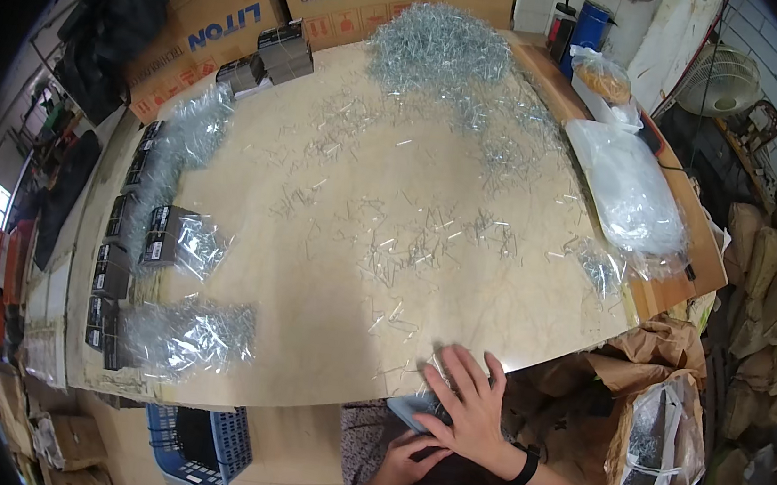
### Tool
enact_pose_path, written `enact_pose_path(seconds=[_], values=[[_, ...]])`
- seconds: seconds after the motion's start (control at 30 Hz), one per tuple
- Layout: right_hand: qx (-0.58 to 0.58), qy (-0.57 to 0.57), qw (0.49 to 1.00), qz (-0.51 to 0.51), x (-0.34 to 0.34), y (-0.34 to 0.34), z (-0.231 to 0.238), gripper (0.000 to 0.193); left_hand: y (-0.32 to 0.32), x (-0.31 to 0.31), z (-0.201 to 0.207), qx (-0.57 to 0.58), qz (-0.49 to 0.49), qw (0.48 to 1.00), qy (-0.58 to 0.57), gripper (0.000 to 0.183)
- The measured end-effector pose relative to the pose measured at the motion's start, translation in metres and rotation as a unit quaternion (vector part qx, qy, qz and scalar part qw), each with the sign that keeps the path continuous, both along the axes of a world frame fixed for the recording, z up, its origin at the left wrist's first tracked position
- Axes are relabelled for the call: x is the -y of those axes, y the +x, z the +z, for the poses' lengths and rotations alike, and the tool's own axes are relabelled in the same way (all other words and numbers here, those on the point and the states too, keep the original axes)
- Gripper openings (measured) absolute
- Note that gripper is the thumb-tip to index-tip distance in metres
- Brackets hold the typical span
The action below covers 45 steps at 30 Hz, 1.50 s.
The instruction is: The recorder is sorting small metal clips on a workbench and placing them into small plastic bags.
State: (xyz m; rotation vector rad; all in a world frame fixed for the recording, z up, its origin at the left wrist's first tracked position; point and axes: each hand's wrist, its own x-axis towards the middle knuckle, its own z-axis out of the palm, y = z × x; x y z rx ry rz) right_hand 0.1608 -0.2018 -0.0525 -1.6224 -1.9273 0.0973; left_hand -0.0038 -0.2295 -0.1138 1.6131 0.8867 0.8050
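At the table's near edge, my right hand (469, 407) lies with its fingers spread, reaching over the tabletop. Beneath its palm is a pale blue-grey piece (407, 411), perhaps a bag or small tray, mostly covered. My left hand (401, 469) is just below the edge, close under the right palm, with its fingers curled in; whatever they grip is hidden. A few thin silvery pins (395, 319) lie just ahead of my right fingertips, and more loose pins (416, 250) are scattered across the middle of the tabletop (294, 327).
A big heap of pins (442, 45) stands at the back. Clear bags of pins (189, 340) and small dark boxes (111, 270) line the left edge. Plastic bags (631, 188) lie at the right. Below are a blue basket (229, 448) and a paper sack (619, 437).
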Motion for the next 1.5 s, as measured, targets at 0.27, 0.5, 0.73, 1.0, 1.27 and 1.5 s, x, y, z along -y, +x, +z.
enact_pose_path(seconds=[0.27,0.5,0.73,1.0,1.27,1.5], values=[[0.005,-0.01,1.0,0.017,-0.049,-0.03,0.019,0.057,0.001,-0.003,0.002,-0.004,0.005,1.0,0.022,0.017],[-0.037,0.078,0.994,0.061,-0.023,-0.007,0.003,0.029,-0.001,-0.002,0.008,-0.025,-0.005,0.999,-0.021,0.014],[-0.111,0.114,0.986,0.046,0.039,0.038,-0.027,0.028,-0.002,-0.005,0.002,-0.075,-0.024,0.997,-0.001,0.014],[-0.162,-0.174,0.971,0.01,0.079,0.04,-0.048,0.035,-0.007,-0.001,-0.009,-0.125,-0.07,0.99,-0.014,0.013],[-0.355,-0.136,0.925,0.018,0.083,0.036,-0.056,0.018,-0.003,-0.006,-0.012,-0.099,-0.083,0.992,0.003,0.011],[-0.322,-0.183,0.928,0.027,0.082,0.04,-0.055,0.026,-0.003,-0.005,-0.014,-0.043,-0.081,0.993,-0.08,0.009]])
